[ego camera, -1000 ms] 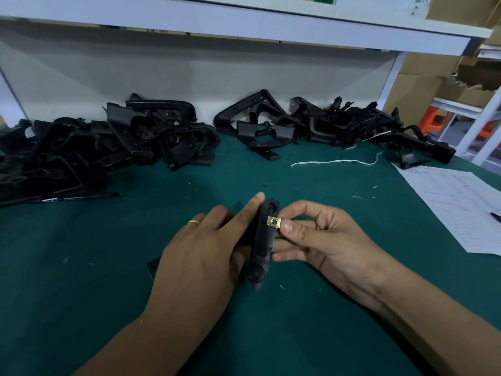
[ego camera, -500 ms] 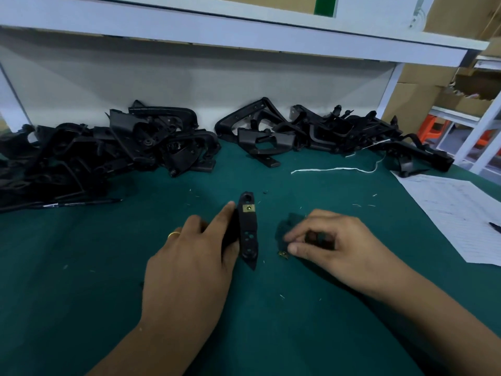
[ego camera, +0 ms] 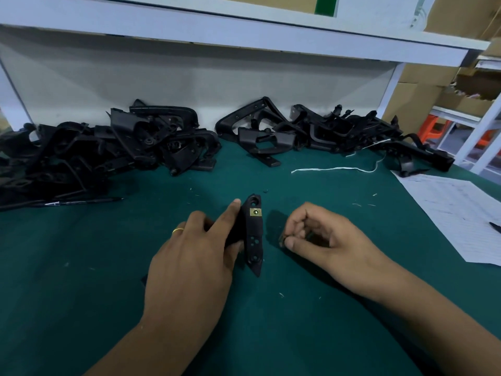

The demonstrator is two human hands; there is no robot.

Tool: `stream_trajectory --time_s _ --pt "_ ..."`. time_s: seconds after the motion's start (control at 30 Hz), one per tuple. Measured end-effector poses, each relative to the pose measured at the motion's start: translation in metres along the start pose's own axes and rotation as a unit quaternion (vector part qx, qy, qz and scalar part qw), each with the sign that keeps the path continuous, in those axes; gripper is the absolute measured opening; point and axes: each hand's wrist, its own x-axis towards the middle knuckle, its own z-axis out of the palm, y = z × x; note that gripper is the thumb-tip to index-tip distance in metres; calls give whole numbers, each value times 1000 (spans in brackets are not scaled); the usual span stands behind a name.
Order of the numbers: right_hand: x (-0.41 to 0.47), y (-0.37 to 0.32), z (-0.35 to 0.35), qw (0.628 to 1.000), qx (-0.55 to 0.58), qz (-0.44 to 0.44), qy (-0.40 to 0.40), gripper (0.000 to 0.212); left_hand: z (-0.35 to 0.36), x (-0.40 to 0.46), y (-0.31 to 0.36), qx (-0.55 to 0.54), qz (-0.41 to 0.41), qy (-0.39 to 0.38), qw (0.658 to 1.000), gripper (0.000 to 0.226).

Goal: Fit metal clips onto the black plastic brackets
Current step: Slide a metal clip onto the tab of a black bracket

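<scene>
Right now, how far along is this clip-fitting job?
One brass-coloured clip already sits on the black bracket, which the left hand holds upright on the green table. The right hand is pinching something small and dark beside it, perhaps the next clip; I cannot tell. Two piles of black brackets lie along the back wall; whether they have clips I cannot see.

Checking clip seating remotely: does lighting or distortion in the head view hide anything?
Head view: metal clip on the bracket is bright and readable; right hand shadows whatever its fingers pinch, so that is unclear; wide-angle bends the shelf edge; far piles merge dark.
</scene>
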Motion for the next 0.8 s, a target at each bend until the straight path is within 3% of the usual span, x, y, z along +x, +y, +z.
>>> stream_trajectory --time_s 0.17,0.47,0.8 --pt "0 -6 10 980 198 -5 0 10 -3 0 2 -34 3 19 999 63" --pt "2 -9 14 940 340 23 25 22 -6 -1 2 -55 -1 31 998 64" --pt "-1 -14 25 941 338 34 -9 19 -6 -1 3 -58 2 29 998 65"
